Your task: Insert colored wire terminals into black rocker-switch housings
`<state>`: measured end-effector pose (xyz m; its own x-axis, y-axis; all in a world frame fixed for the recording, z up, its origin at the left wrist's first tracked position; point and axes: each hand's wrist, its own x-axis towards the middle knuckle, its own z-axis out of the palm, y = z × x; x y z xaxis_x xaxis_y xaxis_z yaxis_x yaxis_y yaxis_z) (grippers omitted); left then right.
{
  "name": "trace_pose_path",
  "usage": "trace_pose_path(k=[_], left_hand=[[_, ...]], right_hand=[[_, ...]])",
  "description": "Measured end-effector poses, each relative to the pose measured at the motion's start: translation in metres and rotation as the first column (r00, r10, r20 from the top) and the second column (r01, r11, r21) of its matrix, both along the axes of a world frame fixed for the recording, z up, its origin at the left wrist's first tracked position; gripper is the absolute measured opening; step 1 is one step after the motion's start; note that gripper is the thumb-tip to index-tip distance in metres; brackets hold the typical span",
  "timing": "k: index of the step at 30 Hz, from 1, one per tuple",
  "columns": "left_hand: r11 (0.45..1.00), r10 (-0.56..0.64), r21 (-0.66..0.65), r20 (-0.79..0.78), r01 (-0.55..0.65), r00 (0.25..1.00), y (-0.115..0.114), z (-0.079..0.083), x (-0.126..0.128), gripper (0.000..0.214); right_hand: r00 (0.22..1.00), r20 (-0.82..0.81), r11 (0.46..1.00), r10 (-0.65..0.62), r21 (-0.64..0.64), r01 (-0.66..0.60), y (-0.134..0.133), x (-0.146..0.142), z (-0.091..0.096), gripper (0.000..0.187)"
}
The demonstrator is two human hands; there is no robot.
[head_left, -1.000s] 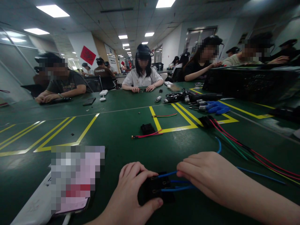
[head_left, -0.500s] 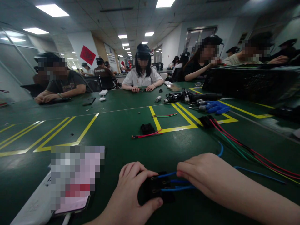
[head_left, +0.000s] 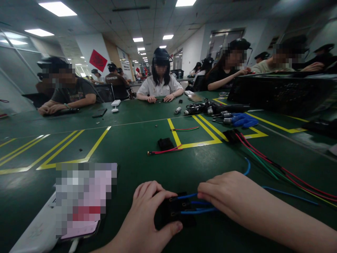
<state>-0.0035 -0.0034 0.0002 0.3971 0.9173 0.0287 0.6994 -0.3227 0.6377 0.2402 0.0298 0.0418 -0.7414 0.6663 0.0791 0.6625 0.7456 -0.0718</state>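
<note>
At the bottom centre of the frame, the left hand (head_left: 147,218) holds a small black connector block (head_left: 175,211) against the green tabletop (head_left: 137,140); its fingers are closed around the block, thumb at the lower edge and the other fingers over the top left corner. The right hand (head_left: 226,196), coming from the lower right, has its fingers pinched together on the blue wires (head_left: 197,207) just where they enter the block's right side. Several blue wires already sit in the block, and one runs away to the right.

The step in hand seems to be seating a blue wire into its slot. I judge that the next move calls for a straight, firm push along the wire while the left hand keeps the block from sliding.

In the middle of the frame lie another black block (head_left: 165,143) with a red wire (head_left: 164,151), and to the right a bundle of red and green wires (head_left: 263,160). A phone (head_left: 81,200) lies at the lower left. Other people sit at the far side.
</note>
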Motion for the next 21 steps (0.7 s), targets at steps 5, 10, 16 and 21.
trace_pose_path(k=[5,10,16,21], left_hand=[[1.0,-0.003,0.01,0.009,0.003,1.0,-0.0019,-0.0006,-0.0004,0.045],[1.0,0.002,-0.001,0.004,-0.002,1.0,-0.0017,0.0002,0.0004,0.045],[1.0,-0.002,-0.008,-0.002,0.002,1.0,0.0006,0.0017,-0.0008,0.046],[1.0,0.004,0.005,-0.009,-0.004,1.0,0.0006,0.0001,-0.0001,0.044]], right_hand=[[0.986,-0.112,0.979,0.126,0.175,-0.105,-0.0022,0.0033,0.0008,0.028],[0.98,-0.135,0.97,0.144,0.213,-0.113,-0.0044,0.0043,-0.0015,0.03],[1.0,-0.018,1.0,-0.009,0.008,0.009,0.0,0.0004,-0.0036,0.018],[0.999,-0.046,0.999,0.021,0.03,-0.02,0.0,0.0021,-0.0001,0.018]])
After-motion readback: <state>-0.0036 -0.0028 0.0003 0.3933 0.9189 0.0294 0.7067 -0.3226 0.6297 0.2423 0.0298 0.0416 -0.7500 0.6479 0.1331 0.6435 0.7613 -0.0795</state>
